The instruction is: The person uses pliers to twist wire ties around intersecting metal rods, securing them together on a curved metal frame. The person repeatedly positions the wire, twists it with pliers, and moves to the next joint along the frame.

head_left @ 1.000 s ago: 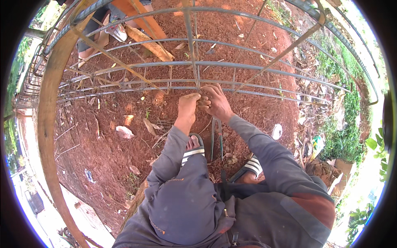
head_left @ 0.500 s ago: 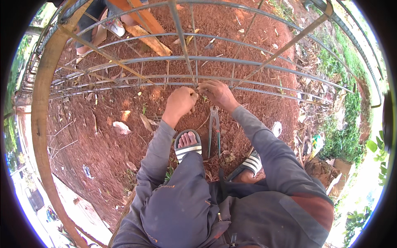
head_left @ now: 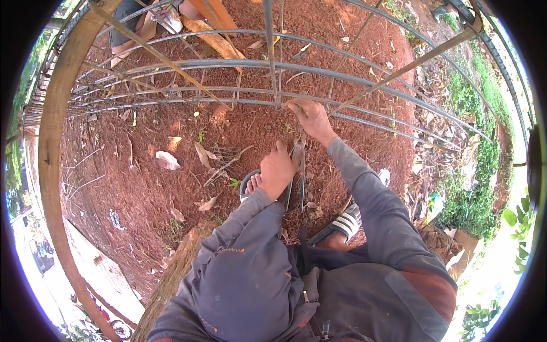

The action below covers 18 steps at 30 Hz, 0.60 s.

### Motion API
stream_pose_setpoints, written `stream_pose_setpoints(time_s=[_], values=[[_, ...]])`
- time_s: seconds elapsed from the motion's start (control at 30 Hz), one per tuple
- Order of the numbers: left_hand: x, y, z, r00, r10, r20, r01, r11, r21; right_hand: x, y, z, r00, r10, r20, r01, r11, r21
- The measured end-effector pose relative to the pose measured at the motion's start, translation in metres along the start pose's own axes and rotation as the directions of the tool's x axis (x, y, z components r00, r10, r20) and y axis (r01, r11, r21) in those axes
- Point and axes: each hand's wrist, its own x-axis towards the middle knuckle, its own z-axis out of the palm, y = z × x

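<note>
My right hand [head_left: 310, 118] is closed in a pinch at a crossing of the steel rebar cage [head_left: 319, 72], where a crossbar meets the lower long bars. What its fingertips hold is too small to make out. Lower down, my left hand [head_left: 278, 170] reaches over a pair of pincers [head_left: 302, 176] with its index finger stretched out. It covers part of one handle; its other fingers are partly hidden, and no firm grip shows. The pincers stand between my sandalled feet, jaws toward the cage and handles toward me.
A curved wooden pole [head_left: 52, 148] runs down the left side. Beyond the cage are orange-brown timber [head_left: 213, 40] and another person's leg and shoe [head_left: 168, 18]. Dry leaves and twigs litter the red soil [head_left: 142, 211]. Grass [head_left: 476, 188] grows at the right.
My left hand has left the rebar crossing and come down toward me, onto the pincers. My right hand stays at the crossing. The view has shifted slightly.
</note>
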Motion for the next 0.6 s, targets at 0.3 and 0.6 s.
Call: stream_pose_setpoints(time_s=[0.3, 0.6], values=[[-0.016, 0.014, 0.038, 0.980, 0.009, 0.199, -0.022, 0.998, 0.065, 0.006, 0.015, -0.001, 0.996, -0.084, 0.016, 0.085, 0.994, -0.073], [-0.025, -0.031, 0.035, 0.975, -0.058, 0.215, 0.193, 0.701, -0.686, 0.006, 0.024, 0.005, 0.998, -0.006, -0.065, 0.001, 0.998, -0.067]])
